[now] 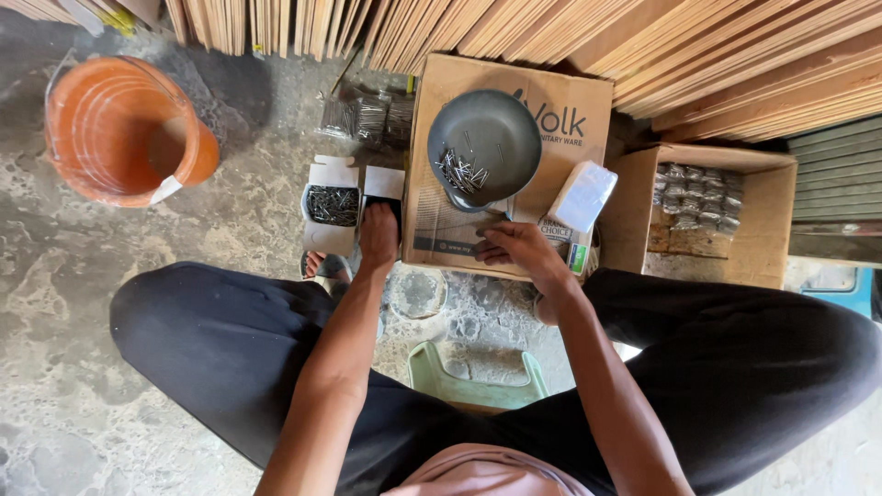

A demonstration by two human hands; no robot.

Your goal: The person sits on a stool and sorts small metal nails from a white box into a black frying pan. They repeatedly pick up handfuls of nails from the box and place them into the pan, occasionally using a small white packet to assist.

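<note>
Here, head view, looking straight down at a seated person's lap and hands.
Left hand: left hand reaches forward, fingers dipped into the second compartment of the small open white cardboard box of dark nails; the fingertips are hidden inside, so whether they pinch anything cannot be told.
Nail box: stands on the mottled concrete floor, flaps folded out, one compartment full of dark nails, the other mostly covered by the hand.
Right hand: right hand rests on the large flat brown cardboard carton, fingers curled loosely inward and pointing left; grasp not clear, nothing plainly held.
Pan: round grey metal weighing pan sits on the carton just beyond the right hand, with a small heap of loose steel nails at its near side.
Packet: white wrapped packet lies at the carton's right edge, near the right hand.
Surroundings: orange plastic bucket well to the left; open brown carton of bagged nails to the right; stacked plywood sheets along the top; green plastic stool between the knees.
</note>
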